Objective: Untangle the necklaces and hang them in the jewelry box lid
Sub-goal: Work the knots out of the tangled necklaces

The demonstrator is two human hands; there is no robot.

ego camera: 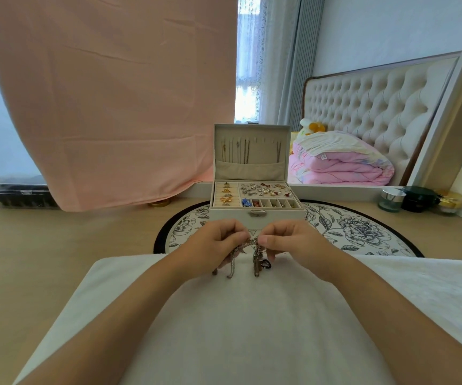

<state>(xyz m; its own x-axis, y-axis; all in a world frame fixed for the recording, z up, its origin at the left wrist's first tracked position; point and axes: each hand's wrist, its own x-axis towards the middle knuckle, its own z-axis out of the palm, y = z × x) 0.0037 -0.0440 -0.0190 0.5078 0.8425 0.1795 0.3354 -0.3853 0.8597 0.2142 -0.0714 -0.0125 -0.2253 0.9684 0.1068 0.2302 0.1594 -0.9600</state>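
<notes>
No readable text, label, brand or number anywhere. Small white tag on pink quilt (343, 165), beyond and right of right hand (293, 240) — too small to read.

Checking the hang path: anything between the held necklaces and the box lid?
Nothing visible. Both hands, left hand and right hand, pinch the tangled necklaces just in front of the jewelry box; its lid stands open, with free hooks showing.

pink sheet (107, 101) hung at left, daylit window (248, 59) with grey curtains (288, 59) behind, tufted cream headboard (368, 107) right, light wood tabletop (57, 245)
</notes>
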